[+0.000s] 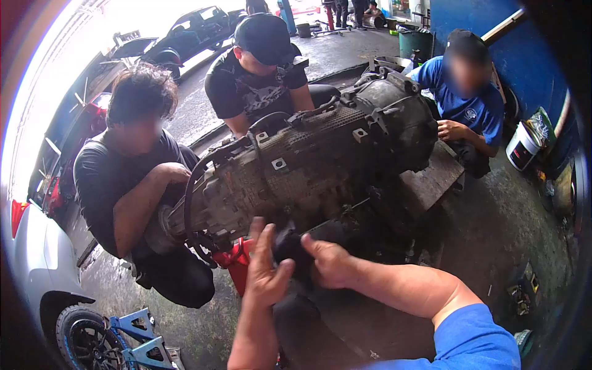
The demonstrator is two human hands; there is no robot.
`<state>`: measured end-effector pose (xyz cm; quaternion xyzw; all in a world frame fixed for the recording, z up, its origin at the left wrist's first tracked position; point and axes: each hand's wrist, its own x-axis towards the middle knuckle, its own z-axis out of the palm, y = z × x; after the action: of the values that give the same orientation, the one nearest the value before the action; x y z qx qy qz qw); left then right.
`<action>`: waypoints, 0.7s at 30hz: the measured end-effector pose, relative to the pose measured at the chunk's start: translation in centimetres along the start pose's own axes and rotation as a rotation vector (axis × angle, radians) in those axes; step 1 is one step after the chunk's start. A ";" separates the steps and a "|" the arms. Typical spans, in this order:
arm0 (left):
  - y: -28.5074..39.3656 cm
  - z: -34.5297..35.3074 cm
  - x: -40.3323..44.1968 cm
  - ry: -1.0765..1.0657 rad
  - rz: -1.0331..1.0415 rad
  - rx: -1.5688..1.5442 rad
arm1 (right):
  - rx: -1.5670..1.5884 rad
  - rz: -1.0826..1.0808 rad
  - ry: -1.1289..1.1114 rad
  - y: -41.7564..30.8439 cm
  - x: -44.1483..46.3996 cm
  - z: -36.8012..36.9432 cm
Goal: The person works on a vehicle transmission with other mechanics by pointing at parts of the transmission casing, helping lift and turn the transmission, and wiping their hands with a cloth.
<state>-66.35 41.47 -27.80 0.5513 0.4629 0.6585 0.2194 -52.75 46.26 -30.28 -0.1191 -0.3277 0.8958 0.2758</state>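
Observation:
A large, dirty gearbox (308, 154) lies across the middle of the view, raised above the floor, with a dark hose (196, 191) looping round its left end. Below its near side my left hand (265, 271) is held up with fingers stretched out, and nothing shows in it. Just to the right is my right hand (333, 262), its thumb raised and its fingers curled. A dark, blurred shape lies between my hands; whether the right fingers hold it is hidden. Behind my left hand stands a red metal part (237, 265), perhaps a jack or stand.
Three people crouch round the gearbox: one at left (129, 154), one behind (259, 74), one at right (468, 98). A white car (46, 259) and blue metal stands (139, 339) are at lower left. A white bucket (523, 147) stands at right.

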 end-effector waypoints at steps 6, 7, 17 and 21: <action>-5.5 -0.3 -2.5 -0.061 -0.339 -0.135 | -0.271 0.131 -0.013 -1.1 -2.8 3.0; -4.9 -0.1 -2.4 -0.061 -0.346 -0.136 | -0.267 0.135 -0.008 -0.6 -2.5 2.6; -3.4 0.9 -2.0 0.193 -0.673 -0.690 | -1.600 -0.345 -0.196 0.2 -0.8 0.1; -4.5 -0.7 -1.6 0.083 -0.828 -0.457 | -1.495 -0.349 -0.316 -0.6 -2.0 1.3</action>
<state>-67.48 42.08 -32.45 0.2310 0.4953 0.6223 0.5605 -51.32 44.85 -28.83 -0.0909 -0.8932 0.3875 0.2092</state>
